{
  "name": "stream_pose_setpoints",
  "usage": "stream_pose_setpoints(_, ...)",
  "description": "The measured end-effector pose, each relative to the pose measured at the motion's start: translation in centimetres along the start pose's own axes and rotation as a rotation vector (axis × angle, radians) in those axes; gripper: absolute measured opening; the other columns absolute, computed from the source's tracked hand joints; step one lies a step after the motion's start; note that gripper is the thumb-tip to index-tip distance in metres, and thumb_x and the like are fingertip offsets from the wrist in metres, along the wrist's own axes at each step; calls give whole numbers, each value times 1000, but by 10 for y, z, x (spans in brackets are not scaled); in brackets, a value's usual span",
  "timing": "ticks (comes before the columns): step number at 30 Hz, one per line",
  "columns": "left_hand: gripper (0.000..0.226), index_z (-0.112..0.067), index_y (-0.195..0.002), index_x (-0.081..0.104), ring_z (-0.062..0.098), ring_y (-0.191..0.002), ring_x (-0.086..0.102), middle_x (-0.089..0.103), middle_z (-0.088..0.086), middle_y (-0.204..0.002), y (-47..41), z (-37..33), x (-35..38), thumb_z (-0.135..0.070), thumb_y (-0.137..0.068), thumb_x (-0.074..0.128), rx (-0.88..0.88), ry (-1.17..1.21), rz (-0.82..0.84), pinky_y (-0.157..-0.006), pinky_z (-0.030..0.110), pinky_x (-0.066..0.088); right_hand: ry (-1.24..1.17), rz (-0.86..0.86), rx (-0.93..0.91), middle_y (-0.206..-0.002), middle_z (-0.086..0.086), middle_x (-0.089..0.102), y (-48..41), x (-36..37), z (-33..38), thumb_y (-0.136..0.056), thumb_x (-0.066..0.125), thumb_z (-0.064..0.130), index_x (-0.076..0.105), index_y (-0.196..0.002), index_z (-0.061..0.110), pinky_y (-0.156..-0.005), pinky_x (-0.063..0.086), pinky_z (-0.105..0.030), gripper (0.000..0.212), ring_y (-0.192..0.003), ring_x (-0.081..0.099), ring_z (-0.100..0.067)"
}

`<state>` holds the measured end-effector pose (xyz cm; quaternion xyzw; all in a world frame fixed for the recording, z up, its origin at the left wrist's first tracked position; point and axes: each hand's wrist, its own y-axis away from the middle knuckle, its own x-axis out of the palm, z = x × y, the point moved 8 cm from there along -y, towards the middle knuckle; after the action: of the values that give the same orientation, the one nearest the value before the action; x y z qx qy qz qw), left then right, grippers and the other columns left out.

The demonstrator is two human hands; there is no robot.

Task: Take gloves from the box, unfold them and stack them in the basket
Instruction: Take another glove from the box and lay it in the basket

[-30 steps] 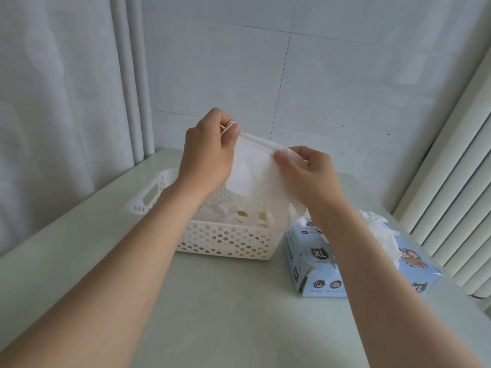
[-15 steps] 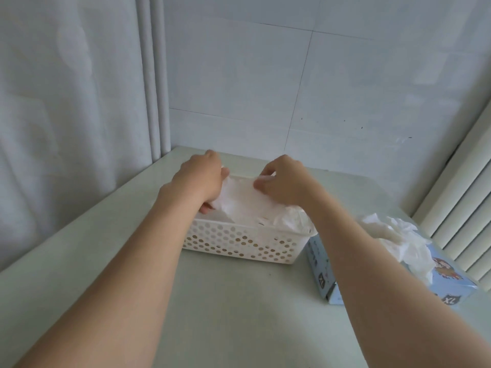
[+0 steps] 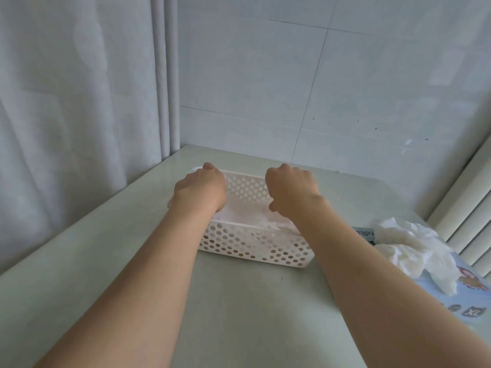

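Two hands down in the basket, one glove under them.
We have the left hand (image 3: 200, 189) and the right hand (image 3: 292, 192) lowered knuckles-up into the perforated basket (image 3: 255, 257), which sits toward the far edge of the table (image 3: 239, 314); the fingers curl down out of sight, so we cannot tell whether they pinch the glove (image 3: 247, 213) or merely press it. The glove lies pale and fairly flat between the hands, inside the basket. The risk, as we judge it: if we lift off while the thin film clings to our fingers, the glove rides up with them or folds over, spoiling the stack. Near the table's right edge, loose gloves (image 3: 414, 248) bulge from the box (image 3: 473, 301); a careless pull there could drag out several at once.
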<state>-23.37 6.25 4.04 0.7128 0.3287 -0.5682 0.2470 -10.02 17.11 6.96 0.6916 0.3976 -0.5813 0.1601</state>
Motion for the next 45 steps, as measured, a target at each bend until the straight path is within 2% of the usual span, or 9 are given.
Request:
stream_pose_setpoints(6, 60, -2, -155, 25, 40, -125, 54, 50, 21, -140, 10, -15, -9, 2, -100, 50, 92, -134, -24, -82, 43, 41, -433, 104, -10, -88, 0, 74, 11, 0, -11, -88, 77, 13, 77, -87, 24, -68, 60, -36, 11, -75, 73, -24)
stream_pose_setpoints(12, 45, -12, -143, 54, 34, -134, 46, 43, 10, -146, 17, -30, 4, 0, -99, 50, 239, -312, 151, -109, 46, 46, -347, 439, -118, -78, 13, 78, 33, 18, 1, -88, 69, 19, 79, -82, 39, -81, 65, -37, 22, -73, 78, -12)
stream_pose_setpoints(15, 14, -15, -111, 68, 27, -107, 66, 66, 3, -116, 14, -25, 18, -20, -102, 59, 230, -291, 289, -101, 45, 55, -275, 503, -143, -87, 19, 74, 40, 24, 8, -91, 55, 8, 75, -87, 45, -92, 60, -38, 42, -93, 75, -14)
stream_pose_setpoints(19, 22, -19, -91, 56, 26, -100, 65, 61, 0, -100, 15, -23, 20, -36, -105, 55, 228, -303, 309, -99, 42, 55, -385, 538, -154, -90, 18, 72, 45, 25, 7, -93, 65, 2, 79, -109, 35, -90, 60, -33, 39, -96, 73, -13)
stream_pose_setpoints(26, 16, -15, -95, 63, 30, -85, 64, 61, 7, -99, 21, -64, -10, -15, -100, 48, 382, -41, -2, -74, 39, 52, -628, -3, 24, -82, 6, 66, 55, -22, -22, -83, 49, 1, 76, -85, 31, -74, 61, -37, 41, -80, 67, -18)
stream_pose_setpoints(31, 24, -17, -108, 71, 32, -102, 65, 70, 7, -109, 68, -121, -28, -11, -98, 50, 554, 204, -238, -88, 45, 53, -751, -349, 230, -80, 4, 67, 93, -43, -69, -82, 42, -4, 71, -84, 23, -70, 57, -37, 40, -74, 61, -15)
stream_pose_setpoints(35, 28, -23, -108, 72, 21, -97, 66, 71, -3, -104, 98, -154, -20, -8, -96, 51, 693, 473, -236, -91, 44, 56, -797, -526, 323, -85, 5, 70, 124, -47, -107, -83, 42, -7, 66, -92, 18, -73, 52, -32, 36, -85, 62, -18)
stream_pose_setpoints(40, 41, -23, -101, 76, -4, -87, 60, 73, -10, -107, 138, -187, -12, 5, -95, 46, 868, 567, -73, -74, 4, 42, -839, -650, 411, -71, 0, 69, 165, -48, -157, -77, 38, -6, 66, -82, 15, -68, 47, -22, 34, -74, 61, -14)
stream_pose_setpoints(45, 19, -26, -101, 74, 2, -92, 66, 69, -16, -99, 170, -210, 7, -38, -103, 60, 998, 579, 27, -83, 25, 53, -947, -620, 480, -70, 2, 68, 192, -21, -191, -77, 37, 18, 67, -74, 15, -58, 38, -28, 31, -68, 59, -13)
